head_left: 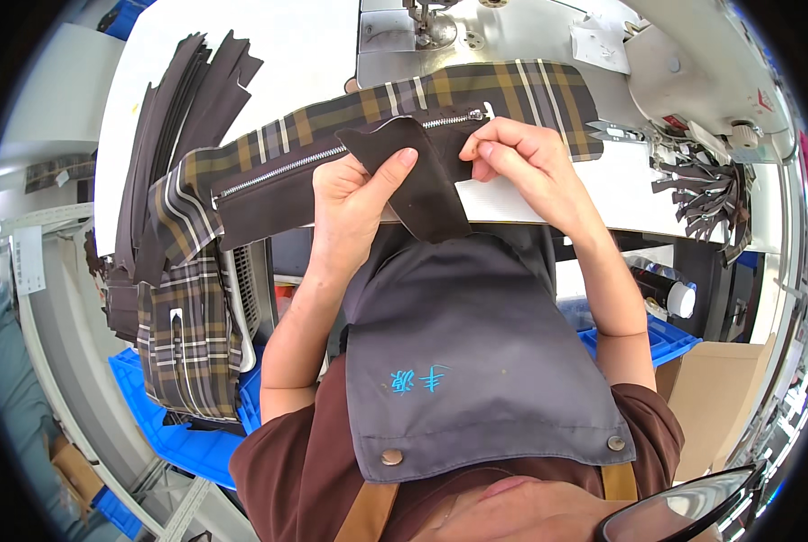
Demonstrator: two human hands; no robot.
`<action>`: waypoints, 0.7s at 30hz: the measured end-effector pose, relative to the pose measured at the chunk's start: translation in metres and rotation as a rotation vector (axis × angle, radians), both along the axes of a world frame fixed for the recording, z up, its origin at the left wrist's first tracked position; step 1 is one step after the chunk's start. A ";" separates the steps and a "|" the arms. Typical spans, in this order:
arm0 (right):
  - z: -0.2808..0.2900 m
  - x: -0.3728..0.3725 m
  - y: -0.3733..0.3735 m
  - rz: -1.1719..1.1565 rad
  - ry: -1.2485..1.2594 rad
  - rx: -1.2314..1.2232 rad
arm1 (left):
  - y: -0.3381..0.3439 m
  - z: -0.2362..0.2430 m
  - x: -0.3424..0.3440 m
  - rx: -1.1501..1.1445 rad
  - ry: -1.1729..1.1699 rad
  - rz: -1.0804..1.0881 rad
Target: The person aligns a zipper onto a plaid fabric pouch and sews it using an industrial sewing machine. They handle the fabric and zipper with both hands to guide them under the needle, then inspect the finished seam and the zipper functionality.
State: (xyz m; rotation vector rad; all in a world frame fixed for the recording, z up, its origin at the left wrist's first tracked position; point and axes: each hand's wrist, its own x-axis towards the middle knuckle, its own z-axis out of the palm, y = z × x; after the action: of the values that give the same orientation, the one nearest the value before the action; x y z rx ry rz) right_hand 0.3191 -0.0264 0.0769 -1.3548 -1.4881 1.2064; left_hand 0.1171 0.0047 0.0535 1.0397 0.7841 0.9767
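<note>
Roughly at 12 o'clock, a zippered plaid panel (359, 106) lay across the white tabletop (305, 41), its metal zipper (282, 169) running from 10 toward 1. At 11 o'clock the left hand (354, 194) held a dark brown cloth flap (427, 194) under its thumb; at 1 o'clock the right hand (530, 167) had thumb and forefinger drawn narrow, seemingly pinching the panel's dark border. Both fabrics looked light and limp, likelier to fold or slide than break, with the zipper stiffer; flat cloth edges, clear of the teeth, offered the best hold
</note>
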 end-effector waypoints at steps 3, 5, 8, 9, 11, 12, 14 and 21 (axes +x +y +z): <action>0.002 -0.010 -0.004 0.019 -0.130 0.019 | -0.001 0.003 0.000 -0.002 0.006 0.001; -0.005 -0.019 -0.007 -0.010 -0.255 0.198 | -0.002 0.003 0.001 0.026 0.016 0.008; -0.009 -0.023 -0.006 -0.079 -0.258 0.251 | -0.001 -0.001 0.001 0.087 0.023 0.026; -0.010 -0.020 -0.005 -0.110 -0.173 0.193 | 0.000 -0.002 0.001 0.078 0.011 0.028; -0.008 -0.018 -0.006 -0.131 -0.064 0.129 | 0.000 -0.002 0.001 0.077 0.008 0.033; -0.006 -0.020 -0.006 -0.103 -0.084 0.121 | 0.000 -0.001 0.001 0.085 0.018 0.036; -0.005 -0.024 -0.006 -0.048 -0.126 0.103 | -0.001 -0.001 0.002 0.102 0.033 0.041; -0.007 -0.020 -0.007 -0.097 -0.002 0.034 | -0.001 -0.002 0.000 0.112 0.040 0.063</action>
State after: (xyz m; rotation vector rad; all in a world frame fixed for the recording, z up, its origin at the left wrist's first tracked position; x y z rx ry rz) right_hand 0.2986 -0.0332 0.0701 -1.3895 -1.4206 1.1143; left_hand 0.1176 0.0039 0.0519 1.1398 0.8066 1.0658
